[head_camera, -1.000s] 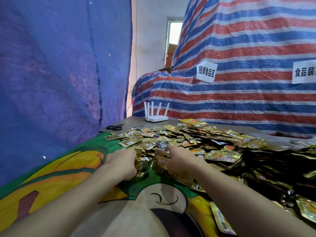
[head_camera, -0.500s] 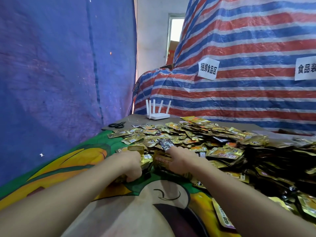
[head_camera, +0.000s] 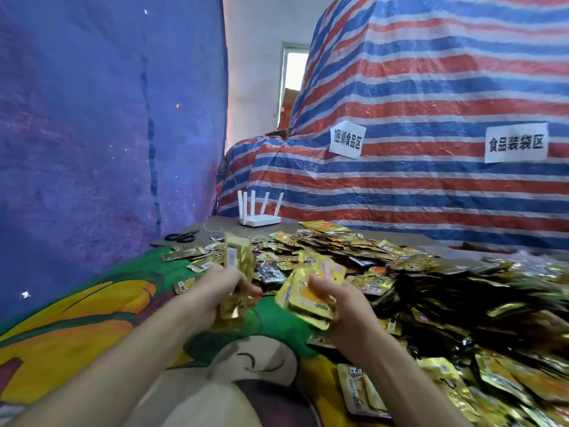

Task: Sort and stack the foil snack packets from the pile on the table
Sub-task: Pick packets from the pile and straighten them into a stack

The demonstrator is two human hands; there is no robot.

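Note:
A wide pile of gold foil snack packets (head_camera: 431,285) covers the right half of the table. My left hand (head_camera: 212,291) grips an upright bunch of gold packets (head_camera: 237,257), raised above the cloth. My right hand (head_camera: 341,300) holds a fanned handful of yellow and gold packets (head_camera: 308,291) at the pile's near left edge. The two hands are close together, with a small gap between them. A dark packet (head_camera: 271,272) lies just beyond them.
A colourful cartoon-print cloth (head_camera: 92,318) covers the table's left and front. Black scissors (head_camera: 181,237) and a white router (head_camera: 261,218) sit at the far end. A blue tarp (head_camera: 92,134) hangs on the left, a striped tarp (head_camera: 431,103) behind.
Both hands have risen from the pile's edge, each lifting a bunch of packets off the table. The camera has tilted up a little.

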